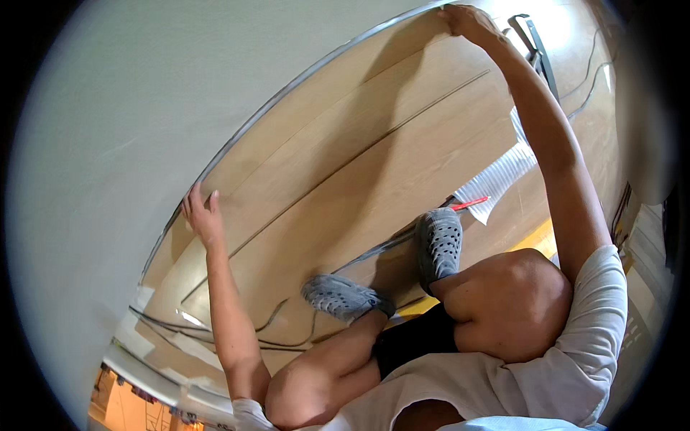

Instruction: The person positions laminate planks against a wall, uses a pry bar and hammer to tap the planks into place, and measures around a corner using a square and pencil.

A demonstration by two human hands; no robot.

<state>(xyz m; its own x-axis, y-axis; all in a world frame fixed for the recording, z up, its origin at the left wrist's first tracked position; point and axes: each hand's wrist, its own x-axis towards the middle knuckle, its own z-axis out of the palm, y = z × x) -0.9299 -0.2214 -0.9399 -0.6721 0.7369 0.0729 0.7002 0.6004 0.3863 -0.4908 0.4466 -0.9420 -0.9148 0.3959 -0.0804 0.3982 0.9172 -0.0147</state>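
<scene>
A long grey strip (pixel 305 77) follows the line where the pale wall (pixel 144 108) meets the wood-look floor (pixel 424 161). My left hand (pixel 204 218) reaches out to the nearer left part of this strip, its thumb apart from the fingers and the fingertips at the strip. At the far upper right, my right hand (pixel 471 23) has its fingers bent closely over the strip's other stretch; the fingertips are partly hidden. Between my arms, a thin dark rod-like strip (pixel 381 138) lies on the floor, roughly along the wall.
My grey clogs (pixel 438 244) stand on the floor beside another dark strip (pixel 384 248). A red pencil-like stick (pixel 471 204) rests on a white ribbed sheet (pixel 499 176). Dark cables (pixel 172 327) trail at lower left. A black frame-like object (pixel 543 54) is near my right forearm.
</scene>
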